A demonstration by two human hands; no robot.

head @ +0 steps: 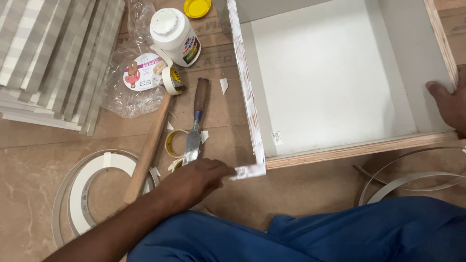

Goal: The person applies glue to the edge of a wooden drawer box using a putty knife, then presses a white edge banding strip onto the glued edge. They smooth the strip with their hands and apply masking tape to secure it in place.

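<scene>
— What do we see around our hands?
— The grey drawer box [335,77] fills the floor; stacked grey strips [53,58] lie far left, an edge-band coil [92,187] near our left arm.
— And the hands?
— Our left hand [196,182] pinches the glue-smeared band end [247,171] at the corner. Our right hand [449,104] rests on the drawer's right wall, probably gripping it. A chisel [196,121] lies just beside
</scene>
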